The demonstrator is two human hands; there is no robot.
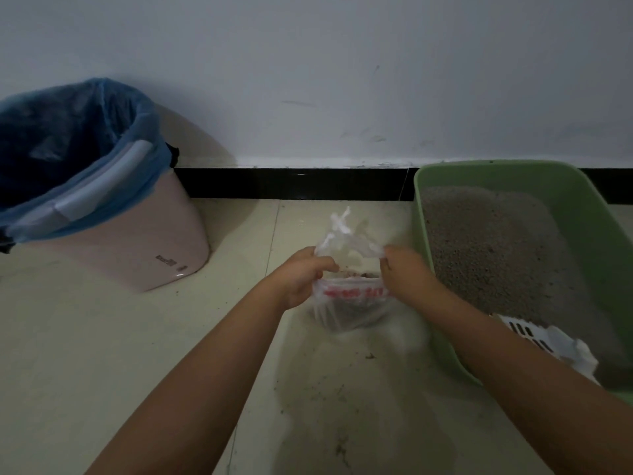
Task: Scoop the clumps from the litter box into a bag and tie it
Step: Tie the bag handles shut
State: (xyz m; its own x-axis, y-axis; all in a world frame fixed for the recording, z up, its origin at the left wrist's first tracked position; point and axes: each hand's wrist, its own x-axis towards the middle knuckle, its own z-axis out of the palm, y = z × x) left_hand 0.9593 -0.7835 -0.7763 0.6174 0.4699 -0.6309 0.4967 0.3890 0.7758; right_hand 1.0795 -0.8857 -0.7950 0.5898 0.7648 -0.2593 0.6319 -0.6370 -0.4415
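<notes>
While the room lies dim, the head view looks down on a pale tiled floor (102, 354) that meets a black skirting strip (291, 183) under a scuffed white wall (342, 63). Both hands grip a thin clear bag (349, 303) between them, just above the floor. The left hand (301, 279) has its fingers curled round the bag's left edge; the right hand (407, 275) pinches the right edge. Red print crosses the bag's front, dark clumps show inside through the plastic, and its loose white handles stick up beyond the hands.

Just right of the right hand stands a green litter box (428, 303) on the floor, against the wall, filled with grey litter (496, 252). A white slotted scoop (527, 334) lies in its near corner, behind the right forearm. Well left of the left hand sits a pink bin (144, 241) lined with a blue bag (68, 132). Dark specks and smears mark the tiles below the hands.
</notes>
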